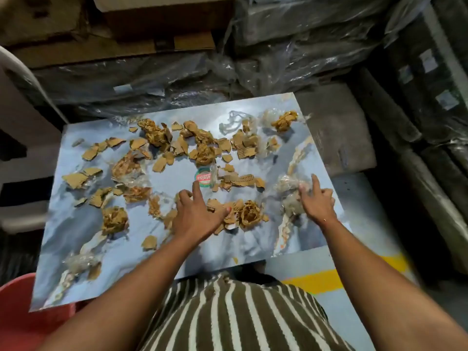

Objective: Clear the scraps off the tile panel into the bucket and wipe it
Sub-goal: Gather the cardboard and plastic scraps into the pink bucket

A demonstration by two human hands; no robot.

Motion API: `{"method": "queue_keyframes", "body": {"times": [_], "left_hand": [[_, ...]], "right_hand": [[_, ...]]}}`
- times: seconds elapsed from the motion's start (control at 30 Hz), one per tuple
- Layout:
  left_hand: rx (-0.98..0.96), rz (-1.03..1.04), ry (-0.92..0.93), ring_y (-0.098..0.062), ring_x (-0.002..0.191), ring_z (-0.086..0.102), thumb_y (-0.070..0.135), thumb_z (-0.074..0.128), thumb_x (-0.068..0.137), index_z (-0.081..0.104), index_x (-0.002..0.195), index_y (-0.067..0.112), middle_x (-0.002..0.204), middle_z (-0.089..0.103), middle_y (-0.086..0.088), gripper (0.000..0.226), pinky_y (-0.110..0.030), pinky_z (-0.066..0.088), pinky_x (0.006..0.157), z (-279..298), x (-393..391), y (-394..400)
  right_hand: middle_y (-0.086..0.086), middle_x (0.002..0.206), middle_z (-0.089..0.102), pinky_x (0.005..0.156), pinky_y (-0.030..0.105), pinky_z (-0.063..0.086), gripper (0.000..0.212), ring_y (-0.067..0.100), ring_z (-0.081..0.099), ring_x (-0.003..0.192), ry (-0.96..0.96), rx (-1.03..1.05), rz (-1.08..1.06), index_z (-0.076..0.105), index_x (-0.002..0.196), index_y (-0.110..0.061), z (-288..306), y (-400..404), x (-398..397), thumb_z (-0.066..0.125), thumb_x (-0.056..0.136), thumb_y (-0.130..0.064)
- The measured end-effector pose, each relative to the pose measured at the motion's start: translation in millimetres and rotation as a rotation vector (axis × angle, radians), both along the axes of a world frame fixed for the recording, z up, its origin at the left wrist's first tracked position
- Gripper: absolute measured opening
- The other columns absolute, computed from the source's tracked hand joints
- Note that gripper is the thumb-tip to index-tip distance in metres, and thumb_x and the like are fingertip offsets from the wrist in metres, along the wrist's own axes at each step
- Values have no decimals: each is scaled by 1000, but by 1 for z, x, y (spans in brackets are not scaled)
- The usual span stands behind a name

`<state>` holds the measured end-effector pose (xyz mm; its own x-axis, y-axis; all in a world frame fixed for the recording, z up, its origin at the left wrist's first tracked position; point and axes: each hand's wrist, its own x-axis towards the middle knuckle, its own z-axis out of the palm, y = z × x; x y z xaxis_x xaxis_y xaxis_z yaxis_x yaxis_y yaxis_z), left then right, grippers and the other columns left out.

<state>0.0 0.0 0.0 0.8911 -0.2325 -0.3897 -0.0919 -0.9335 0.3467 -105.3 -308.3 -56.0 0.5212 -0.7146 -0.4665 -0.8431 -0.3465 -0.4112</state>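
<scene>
A blue marbled tile panel [76, 224] lies in front of me, strewn with brown cardboard scraps [157, 135] and crumpled clear plastic [234, 120]. My left hand [197, 214] rests flat on the panel near its middle, fingers spread, touching scraps beside a round red-and-green sticker [203, 179]. My right hand [317, 198] sits at the right side with its fingers curled into a wad of clear plastic film [288, 184], index finger raised. A red bucket [20, 312] shows at the lower left, partly under the panel's corner.
Plastic-wrapped dark bundles [304, 46] and cardboard boxes [162, 19] crowd the far side and the right. A white plastic chair [20, 122] stands at the left. The floor at lower right has a yellow stripe [329, 277]. My striped shirt fills the bottom centre.
</scene>
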Motion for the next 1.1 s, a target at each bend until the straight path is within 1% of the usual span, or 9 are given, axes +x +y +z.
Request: {"method": "queue_keyframes", "body": {"times": [0.1,0.2,0.5,0.6,0.73,0.83,0.9,1.03,1.1], "left_hand": [[143,-111,77,-48,141,29,99,50,63,-12,160,28,154,16,-21,136,-56,50,99,-10,-10,-34],[115,-45,190,-53,144,22,104,53,51,-18,158,31,155,9,-22,148,-62,42,107,-23,-22,-59],[-129,191,302,-55,147,26,66,73,81,-20,159,31,163,-8,-19,127,-58,32,119,-50,-18,-89],[-155,197,267,-53,146,27,72,76,72,-21,158,36,161,-3,-12,135,-59,35,115,-46,-16,-85],[6,182,267,-51,153,5,88,78,47,-29,154,37,163,-10,-15,159,-67,35,115,-44,-18,-72],[75,152,281,-52,152,-6,76,89,44,-36,151,34,162,-15,-20,170,-64,27,120,-50,-10,-68],[50,149,330,-54,151,-13,64,96,45,-40,149,36,162,-21,-20,174,-65,17,123,-56,0,-69],[32,101,315,-54,153,-4,42,102,49,-46,143,44,163,-32,-21,175,-65,19,121,-59,28,-74],[11,60,312,-54,153,3,35,103,48,-48,138,50,160,-39,-22,176,-63,25,120,-61,46,-76]], "right_hand": [[19,151,31,111,59,36,70,45,37,137,48,-24,149,13,162,-49,0,-6,17,31,99,-75],[17,148,32,107,58,39,68,44,40,133,50,-7,250,10,162,-50,-3,-1,28,27,101,-73],[17,141,35,116,53,37,74,42,47,135,-45,298,523,13,164,-34,-9,37,44,32,102,-70],[18,152,34,112,56,40,88,40,49,138,-31,240,539,5,164,-36,4,27,51,34,94,-82],[23,164,21,113,62,42,128,46,45,142,75,144,642,-13,161,-45,17,-3,61,55,67,-99],[28,160,15,118,58,36,163,51,39,144,151,205,804,-28,159,-37,16,-9,67,88,51,-79],[29,153,20,117,56,36,177,53,39,140,148,202,892,-33,157,-35,11,-4,74,99,43,-64],[37,161,3,119,54,34,177,55,33,146,142,184,950,-33,156,-40,4,16,102,106,47,-34],[38,163,-3,113,50,44,172,53,47,138,142,170,971,-31,156,-44,-1,24,119,104,52,-21]]}}
